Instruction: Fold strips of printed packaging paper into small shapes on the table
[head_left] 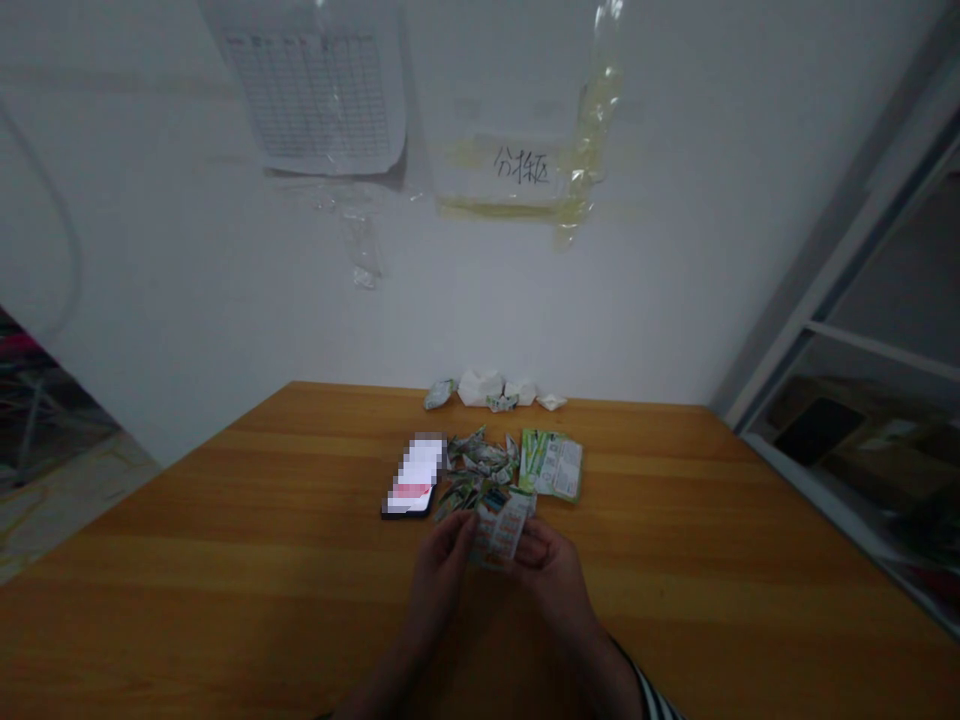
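Observation:
Between my two hands is a small printed packet (498,532), white and green with orange print, held up over the table. My left hand (444,560) pinches its left edge, thumb on top. My right hand (551,570) grips its right side with the fingers curled behind it. Just beyond the packet lies a heap of crumpled green and white wrappers (484,458). Right of the heap rests a flat green and white printed packet (553,465). To the left of the heap is a phone (414,478) with its screen lit and partly blurred out.
Crumpled white tissues (481,388) and a crumpled green wrapper (439,394) lie along the table's back edge against the wall. The wooden table (247,540) fills the foreground. A shelf rack (832,410) with boxes stands at right. Taped papers (322,100) hang on the wall.

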